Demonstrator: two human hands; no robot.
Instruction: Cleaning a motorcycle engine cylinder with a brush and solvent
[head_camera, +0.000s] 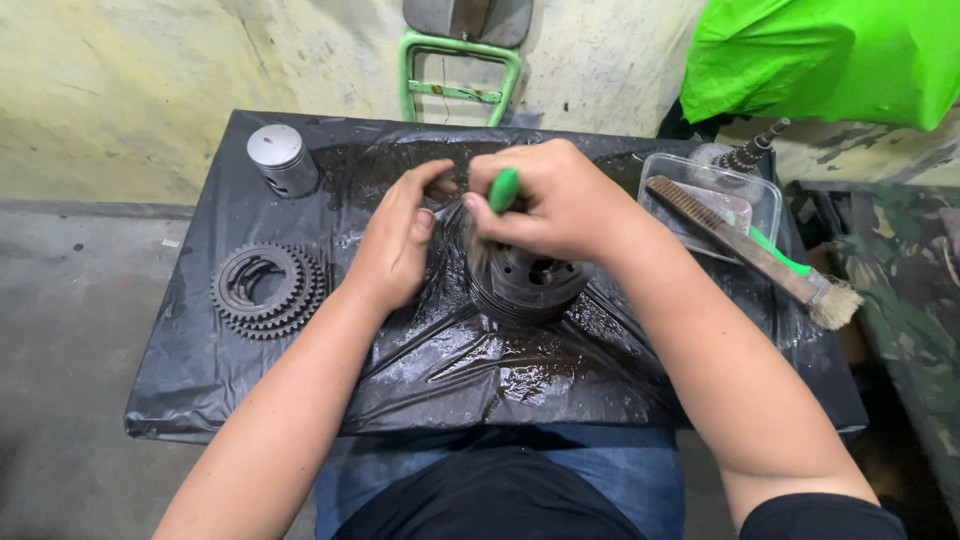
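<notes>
- While the right hand (545, 200) is closed in a fist around a green-handled brush (497, 205), its bristles press against the upper left edge of the dark, greasy round metal engine part (530, 280) at the centre of the frame.
- The left hand (400, 240) rests just left of that round part, fingers loosely curled and thumb raised near the brush; whether it grips the part cannot be told.
- The round part stands on a table (300, 400) covered in wet, shiny black plastic sheeting.
- A stack of dark toothed metal rings (268, 290) lies at the left of the frame, well apart from the hands.
- A silver cylindrical metal piston (282, 158) stands upright in the upper left.
- A clear plastic tray (765, 190) sits at the right, with a long wooden-handled brush (760, 255) lying slantwise across it, its pale bristles past the table's edge.
- A bright green sheet (830, 60) fills the upper right corner.
</notes>
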